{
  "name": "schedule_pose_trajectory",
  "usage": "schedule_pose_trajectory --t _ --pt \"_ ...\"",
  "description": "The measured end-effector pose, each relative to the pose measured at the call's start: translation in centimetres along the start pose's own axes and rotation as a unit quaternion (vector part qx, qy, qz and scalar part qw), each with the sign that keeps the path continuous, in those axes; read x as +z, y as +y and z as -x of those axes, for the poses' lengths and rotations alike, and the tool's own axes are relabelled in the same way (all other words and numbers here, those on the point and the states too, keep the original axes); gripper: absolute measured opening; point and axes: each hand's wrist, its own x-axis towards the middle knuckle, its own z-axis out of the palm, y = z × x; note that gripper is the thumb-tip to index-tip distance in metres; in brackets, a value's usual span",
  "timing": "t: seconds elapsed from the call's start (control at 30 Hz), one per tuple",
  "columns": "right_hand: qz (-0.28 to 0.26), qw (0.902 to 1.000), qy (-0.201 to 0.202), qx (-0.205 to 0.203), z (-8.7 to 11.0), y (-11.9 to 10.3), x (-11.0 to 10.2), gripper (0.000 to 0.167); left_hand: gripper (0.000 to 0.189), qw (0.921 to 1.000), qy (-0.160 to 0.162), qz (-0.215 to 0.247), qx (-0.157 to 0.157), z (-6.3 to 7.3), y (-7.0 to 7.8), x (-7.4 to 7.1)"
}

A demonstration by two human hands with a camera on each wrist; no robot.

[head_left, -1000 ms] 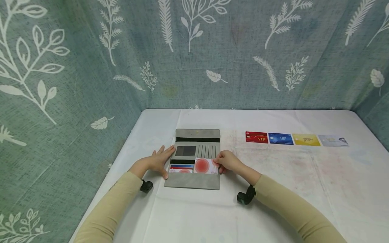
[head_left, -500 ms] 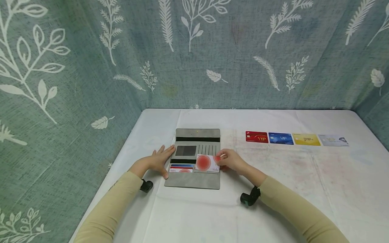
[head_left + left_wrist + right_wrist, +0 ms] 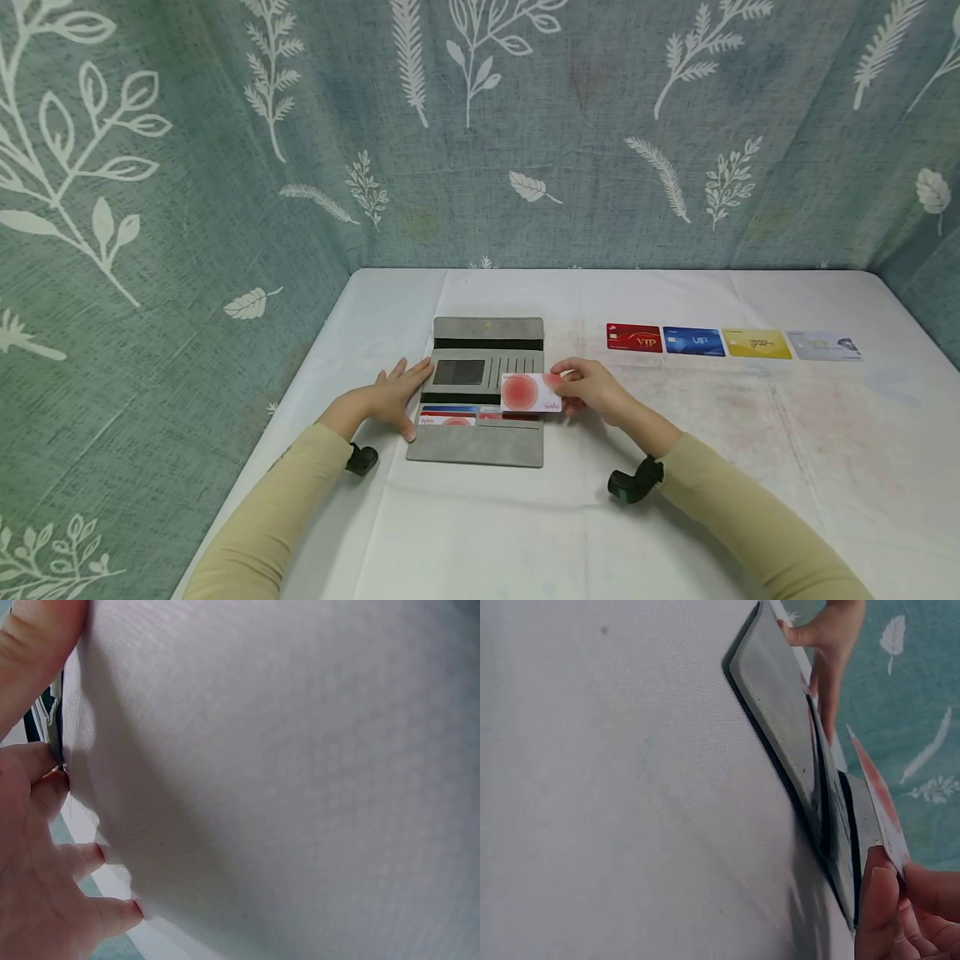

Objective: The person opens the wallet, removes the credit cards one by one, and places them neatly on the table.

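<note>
A grey wallet (image 3: 474, 450) lies unfolded on the white table, with card slots and a dark window pocket. My right hand (image 3: 592, 388) pinches a white card with a red circle (image 3: 521, 392) by its right end, over the wallet's right side. In the right wrist view that card (image 3: 881, 799) is tilted up between thumb and fingers, apart from the slots. With fingers spread, my left hand (image 3: 386, 402) rests along the wallet's left edge. Blue, red and white cards (image 3: 447, 416) show in the lower left slots, and a reddish card edge (image 3: 491, 415) in the lower right ones.
To the right lies a row of cards: a red card (image 3: 633, 337), a blue card (image 3: 693, 342), a yellow card (image 3: 757, 344) and a silver card (image 3: 823, 346). A green leaf-patterned curtain (image 3: 480, 208) stands behind the table (image 3: 675, 500) and along its left.
The white card has come up out of the lower right slot and moved right and away, pinched in my right hand. The left hand and the wallet have stayed put.
</note>
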Motion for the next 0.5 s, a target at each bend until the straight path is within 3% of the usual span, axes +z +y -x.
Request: schedule_pose_trajectory --t 0.5 --pt "0.013 0.9989 0.041 0.021 2.1 0.7 -4.3 0.037 0.127 0.9999 0.009 0.007 0.002 0.0 -0.1 0.2"
